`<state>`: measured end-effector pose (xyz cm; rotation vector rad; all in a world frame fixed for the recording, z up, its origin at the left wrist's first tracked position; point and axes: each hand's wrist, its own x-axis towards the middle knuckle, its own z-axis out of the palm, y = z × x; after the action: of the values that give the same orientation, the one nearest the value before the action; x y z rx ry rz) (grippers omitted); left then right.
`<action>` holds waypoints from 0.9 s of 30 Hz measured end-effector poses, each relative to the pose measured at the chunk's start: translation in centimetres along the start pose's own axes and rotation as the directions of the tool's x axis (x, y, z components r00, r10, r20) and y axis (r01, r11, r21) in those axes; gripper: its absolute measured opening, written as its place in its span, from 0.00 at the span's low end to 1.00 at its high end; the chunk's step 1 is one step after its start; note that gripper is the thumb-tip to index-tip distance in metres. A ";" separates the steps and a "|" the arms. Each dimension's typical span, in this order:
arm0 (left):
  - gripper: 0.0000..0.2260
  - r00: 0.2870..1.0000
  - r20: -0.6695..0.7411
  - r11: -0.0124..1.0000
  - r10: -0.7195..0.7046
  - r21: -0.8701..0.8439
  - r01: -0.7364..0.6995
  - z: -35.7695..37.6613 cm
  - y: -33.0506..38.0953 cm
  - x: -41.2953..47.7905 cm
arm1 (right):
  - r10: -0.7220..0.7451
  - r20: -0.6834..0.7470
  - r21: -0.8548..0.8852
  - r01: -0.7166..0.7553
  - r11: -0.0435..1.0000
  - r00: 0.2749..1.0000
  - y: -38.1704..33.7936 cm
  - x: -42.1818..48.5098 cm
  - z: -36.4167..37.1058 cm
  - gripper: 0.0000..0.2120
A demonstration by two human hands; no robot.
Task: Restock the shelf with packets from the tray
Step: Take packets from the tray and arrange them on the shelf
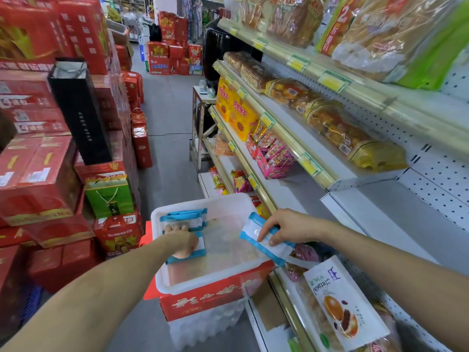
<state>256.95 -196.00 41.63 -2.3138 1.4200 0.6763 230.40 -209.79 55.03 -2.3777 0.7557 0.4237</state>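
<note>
1. We see the right hand (279, 226) pinching a packet (275, 251) by its upper edge. The packet hangs tilted over the tray's right rim, just beside the shelf (380, 217) front.
2. The left hand (184, 243) is down inside the tray (203, 283), fingers curled round a second packet (200, 243) lying flat near the left wall.
3. Both packets are flat, glossy pouches, white with blue borders and crimped ends.
4. The tray is a rectangular tub of milky translucent plastic with rounded corners. It sits on a red carton (203, 303) printed with pale lettering.
5. In the tray we note stacked packets (185, 217) of the same kind in the far left corner.
6. The shelf is pale painted metal with a perforated back panel. A clear bread bag (345, 301) lies on the tier below.
</note>
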 end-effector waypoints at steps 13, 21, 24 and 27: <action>0.14 0.934 0.047 0.918 0.355 -0.209 -0.338 -4.0 -2.0 -3.4 | -0.035 -0.042 -0.056 0.032 0.998 0.999 -1.7 -3.5 -3.4 0.12; 0.25 0.851 -0.069 0.828 0.521 -0.200 -0.523 -17.9 0.8 -10.6 | -0.080 -0.103 -0.123 0.067 0.990 0.991 -3.5 -8.5 -10.6 0.15; 0.26 0.827 -0.081 0.796 0.557 -0.230 -0.559 -23.2 2.3 -13.9 | -0.091 -0.142 -0.157 0.069 0.985 0.986 -4.3 -11.2 -14.0 0.16; 0.28 0.786 -0.128 0.776 0.604 -0.130 -0.617 -28.6 3.8 -17.5 | -0.100 -0.201 -0.227 0.053 0.972 0.974 -5.0 -14.4 -17.2 0.17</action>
<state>252.98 -199.62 74.92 -1.9784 2.2737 0.9090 224.08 -211.37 77.10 -2.6831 0.7389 0.2331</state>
